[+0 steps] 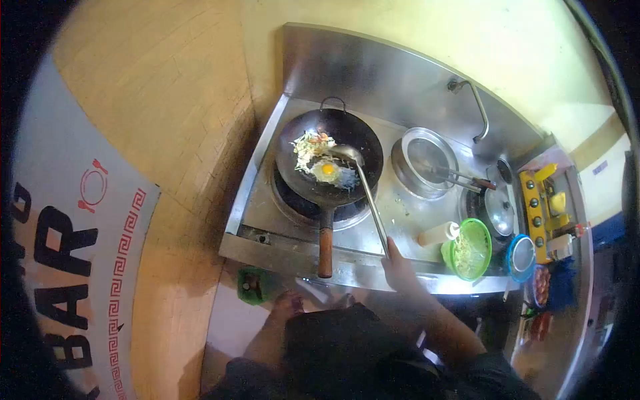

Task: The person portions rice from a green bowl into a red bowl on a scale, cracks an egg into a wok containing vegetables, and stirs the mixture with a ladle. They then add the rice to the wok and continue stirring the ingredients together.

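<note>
My right hand [400, 268] is closed round the long handle of a metal ladle [373, 207]. The ladle's bowl rests inside a dark wok [363, 133] on the burner. A cracked egg [327, 171] with a whole yolk lies in the wok, its white partly clear. Shredded vegetables [308, 148] lie beside the egg, to the far left in the wok. My left hand [288, 304] is low in front of the stove edge, apart from the wok's wooden handle [325, 253]; its fingers are too dark to make out.
Right of the wok stand a metal pot with a strainer [427, 160], a squeeze bottle [440, 233], a green basket [490, 243] of shredded vegetables and a lidded pan [499, 212]. A tap [481, 110] juts from the backsplash. A green container [252, 285] sits below the stove's left front.
</note>
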`<state>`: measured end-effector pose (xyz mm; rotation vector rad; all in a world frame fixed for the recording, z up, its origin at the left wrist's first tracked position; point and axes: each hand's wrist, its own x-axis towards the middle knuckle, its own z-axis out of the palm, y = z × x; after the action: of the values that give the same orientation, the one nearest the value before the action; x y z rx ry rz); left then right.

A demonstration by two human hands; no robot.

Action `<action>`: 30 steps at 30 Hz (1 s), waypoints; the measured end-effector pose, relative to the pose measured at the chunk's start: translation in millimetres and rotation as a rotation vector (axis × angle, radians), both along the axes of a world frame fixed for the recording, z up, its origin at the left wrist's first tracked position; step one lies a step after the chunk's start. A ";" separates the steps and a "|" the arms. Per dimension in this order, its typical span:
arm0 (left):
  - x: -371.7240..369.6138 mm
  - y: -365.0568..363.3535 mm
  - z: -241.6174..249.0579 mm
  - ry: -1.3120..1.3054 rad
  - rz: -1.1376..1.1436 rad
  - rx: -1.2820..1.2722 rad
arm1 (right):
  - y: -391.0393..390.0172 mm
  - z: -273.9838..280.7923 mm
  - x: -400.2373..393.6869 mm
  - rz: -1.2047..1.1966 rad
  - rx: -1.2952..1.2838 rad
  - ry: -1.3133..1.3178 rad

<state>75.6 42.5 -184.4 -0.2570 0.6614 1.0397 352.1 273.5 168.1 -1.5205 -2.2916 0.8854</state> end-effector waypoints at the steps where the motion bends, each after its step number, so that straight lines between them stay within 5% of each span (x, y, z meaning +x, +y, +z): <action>1: 21.8 18.0 -16.6 0.093 0.089 -0.140 | 6.0 6.2 -3.2 -0.080 -0.262 0.115; 3: 65.1 55.1 -44.1 0.312 0.254 -0.406 | 26.4 31.0 -16.4 -0.243 -0.773 0.360; 5: 90.2 87.8 -36.3 0.371 0.303 -0.492 | 22.5 47.6 -26.5 -0.249 -0.815 0.495; 7: 103.5 102.7 -27.7 0.375 0.294 -0.494 | 21.0 47.5 -26.9 -0.198 -0.749 0.397; 10: 86.9 105.3 -13.3 0.440 0.210 -0.440 | 20.1 43.7 -12.1 0.155 -0.098 -0.238; 12: 59.0 98.8 -4.0 0.511 0.118 -0.399 | 34.2 53.9 17.7 0.348 -0.019 -0.520; 14: 36.4 89.2 9.2 0.633 -0.011 -0.355 | 31.5 83.6 19.5 0.315 -0.148 -0.589; 15: 29.4 87.5 19.0 0.718 -0.074 -0.332 | 39.6 49.5 37.6 0.379 0.044 -0.454; 17: 18.2 81.2 37.0 0.949 -0.263 -0.237 | 44.2 57.1 -1.3 0.073 -0.284 -0.226; 18: 11.5 74.0 45.6 1.078 -0.392 -0.160 | 37.7 62.0 -9.9 0.111 -0.262 -0.247; 22: -48.2 20.2 83.9 1.458 -0.933 0.304 | 20.9 80.3 1.9 0.192 -0.167 -0.356; 24: -83.7 -21.4 106.4 1.438 -0.941 0.303 | 23.8 74.6 19.3 0.157 -0.126 -0.432; 27: -145.0 -123.7 77.3 1.143 -0.736 0.008 | 42.9 37.5 13.1 0.115 0.127 -0.108; 30: -167.2 -201.4 82.1 1.559 -1.013 0.541 | 33.1 20.5 -8.8 -0.043 0.168 0.022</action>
<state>-91.6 -158.9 -102.2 1.3932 1.5820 0.1892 343.4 306.6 188.6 -1.4742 -2.2464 0.6762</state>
